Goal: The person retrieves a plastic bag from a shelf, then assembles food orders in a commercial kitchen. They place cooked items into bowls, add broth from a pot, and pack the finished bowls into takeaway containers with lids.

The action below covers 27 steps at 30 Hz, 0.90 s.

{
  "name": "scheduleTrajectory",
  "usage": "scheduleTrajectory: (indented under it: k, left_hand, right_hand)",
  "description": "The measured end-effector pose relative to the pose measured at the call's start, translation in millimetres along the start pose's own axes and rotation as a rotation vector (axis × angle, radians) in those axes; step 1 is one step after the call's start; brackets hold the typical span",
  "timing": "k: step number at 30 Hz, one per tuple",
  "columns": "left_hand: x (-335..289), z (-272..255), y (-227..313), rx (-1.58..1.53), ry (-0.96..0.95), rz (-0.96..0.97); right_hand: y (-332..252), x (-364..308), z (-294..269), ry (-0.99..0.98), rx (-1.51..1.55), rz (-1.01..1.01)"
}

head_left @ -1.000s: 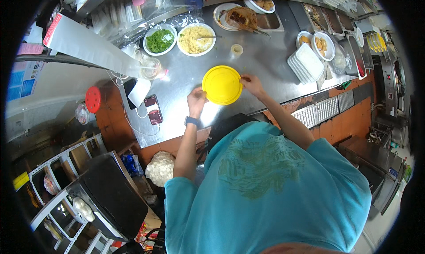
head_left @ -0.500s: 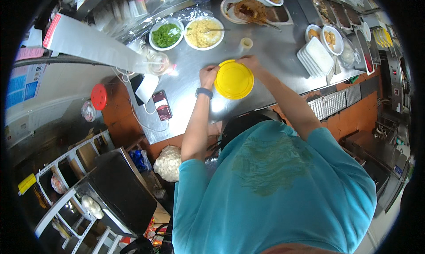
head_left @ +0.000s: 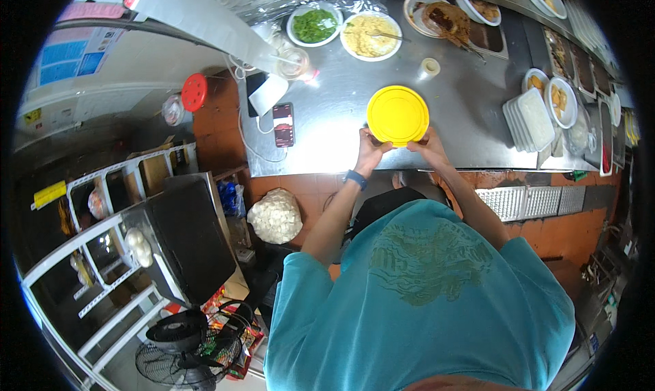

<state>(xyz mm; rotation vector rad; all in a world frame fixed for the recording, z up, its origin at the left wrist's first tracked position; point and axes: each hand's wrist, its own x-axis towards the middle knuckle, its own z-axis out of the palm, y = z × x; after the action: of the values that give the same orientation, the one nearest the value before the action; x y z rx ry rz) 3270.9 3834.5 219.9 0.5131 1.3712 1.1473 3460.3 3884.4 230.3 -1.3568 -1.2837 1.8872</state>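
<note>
A round yellow lid [head_left: 398,115] lies face up in front of me near the front edge of the steel table; what is under it is hidden. My left hand [head_left: 372,149] grips its near-left rim, fingers bent under the edge. On the near-right rim my right hand [head_left: 430,149] is closed in the same way, its thumb by the edge. Beyond the lid a small pale roll [head_left: 428,68] stands on the table. Farther back are a bowl of chopped greens [head_left: 314,25] and a bowl of chopped yellow food [head_left: 369,36] with a spoon in it.
A phone [head_left: 283,125] and its cable lie on the table's left part. Behind it stands a clear plastic cup [head_left: 293,62]. Stacked white trays [head_left: 531,122] and a bowl of fried pieces [head_left: 561,103] are at the right. A plate [head_left: 423,14] bears a brown cooked item.
My hands have gone from the lid's left and far-right rim to its near rim, one on each side. The whole view has shifted, with the table now more to the right.
</note>
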Motion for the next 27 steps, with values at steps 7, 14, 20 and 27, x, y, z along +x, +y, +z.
scheduleTrajectory:
  k: [7, 14, 20, 27]
  left_hand:
    - [8.8, -81.5, 51.0, -0.205, 0.015, 0.106]
    - [140.1, -259.2, 245.0, 0.843, 0.843, 0.628]
    - [270.7, -259.9, 275.2, 1.148, 0.712, 0.623]
    - [287.5, -261.2, 285.3, 1.290, 0.590, 0.712]
  right_hand:
    - [1.0, -11.1, 20.8, 0.127, -0.099, -0.043]
    - [37.7, -60.7, -41.8, 0.622, 0.278, 0.293]
    - [60.7, -118.0, -18.9, 0.653, 0.235, 0.357]
    - [26.2, -117.8, 24.7, 0.622, 0.181, 0.325]
